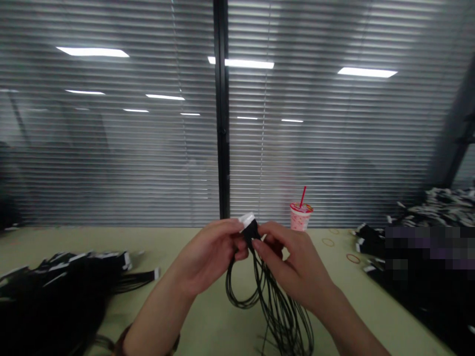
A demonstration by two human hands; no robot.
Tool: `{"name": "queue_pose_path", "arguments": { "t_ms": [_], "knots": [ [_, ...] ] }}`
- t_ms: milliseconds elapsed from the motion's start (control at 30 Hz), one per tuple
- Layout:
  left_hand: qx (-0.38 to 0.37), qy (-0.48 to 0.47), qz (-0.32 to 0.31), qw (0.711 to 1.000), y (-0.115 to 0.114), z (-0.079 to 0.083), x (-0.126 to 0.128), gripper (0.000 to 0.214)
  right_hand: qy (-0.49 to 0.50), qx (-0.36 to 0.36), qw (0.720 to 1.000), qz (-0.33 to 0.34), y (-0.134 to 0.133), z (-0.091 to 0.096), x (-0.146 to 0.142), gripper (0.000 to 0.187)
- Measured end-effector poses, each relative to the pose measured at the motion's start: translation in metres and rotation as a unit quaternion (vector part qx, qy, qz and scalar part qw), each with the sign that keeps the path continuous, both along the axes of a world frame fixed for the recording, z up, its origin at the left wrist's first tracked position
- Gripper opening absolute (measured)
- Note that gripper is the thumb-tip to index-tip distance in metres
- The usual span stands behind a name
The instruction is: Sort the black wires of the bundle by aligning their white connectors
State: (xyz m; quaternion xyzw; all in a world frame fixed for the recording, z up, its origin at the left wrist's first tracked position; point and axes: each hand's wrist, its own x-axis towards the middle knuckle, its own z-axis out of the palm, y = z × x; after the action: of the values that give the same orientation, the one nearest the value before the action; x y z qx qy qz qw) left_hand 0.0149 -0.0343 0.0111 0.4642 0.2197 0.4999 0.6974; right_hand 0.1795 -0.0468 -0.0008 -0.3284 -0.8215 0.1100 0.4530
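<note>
A wire harness (276, 306) of thin black cables hangs in loops from between my two hands, over the table. At its upper end sits a white connector (247, 218) with a black wrapped section just below. My left hand (210, 249) pinches the white connector between thumb and fingers. My right hand (293, 257) closes its thumb and fingertips on the black section, touching it from the right. Some right-hand fingers are curled behind and partly hidden. The lower cable ends run out past the bottom edge.
Black cables with white connectors lie piled on the left (67, 282). A bigger cable pile (445, 207) stands at the right. Rubber bands (353, 258) lie on the pale table (185, 321). Behind them, a pink cup with a red straw (300, 220) stands before the window blinds.
</note>
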Motion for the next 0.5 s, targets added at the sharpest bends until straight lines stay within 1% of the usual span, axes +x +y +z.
{"name": "queue_pose_path", "arguments": {
  "t_ms": [100, 167, 267, 333, 433, 500],
  "knots": [
    [-0.005, 0.003, -0.021, 1.0, -0.001, -0.002, 0.0, 0.017, 0.005, 0.002, 1.0, 0.01, -0.001, 0.001, 0.0, 0.006],
    [0.006, 0.024, 0.006, 1.0, -0.002, -0.002, 0.003, 0.021, -0.005, -0.011, 1.0, 0.024, -0.002, 0.001, -0.001, 0.008],
    [0.039, 0.061, 0.077, 0.994, -0.004, -0.003, 0.007, 0.021, -0.032, -0.029, 0.999, 0.028, -0.004, 0.0, -0.004, 0.008],
    [0.041, 0.078, 0.092, 0.992, -0.006, -0.003, 0.01, 0.022, -0.045, -0.03, 0.998, 0.023, -0.005, -0.001, -0.005, 0.008],
    [0.024, 0.1, 0.101, 0.99, -0.007, -0.003, 0.012, 0.025, -0.053, -0.021, 0.998, 0.017, -0.005, -0.003, -0.007, 0.01],
    [0.017, 0.106, 0.12, 0.987, -0.006, -0.004, 0.012, 0.026, -0.052, -0.02, 0.998, 0.018, -0.004, -0.004, -0.008, 0.009]
  ]
}}
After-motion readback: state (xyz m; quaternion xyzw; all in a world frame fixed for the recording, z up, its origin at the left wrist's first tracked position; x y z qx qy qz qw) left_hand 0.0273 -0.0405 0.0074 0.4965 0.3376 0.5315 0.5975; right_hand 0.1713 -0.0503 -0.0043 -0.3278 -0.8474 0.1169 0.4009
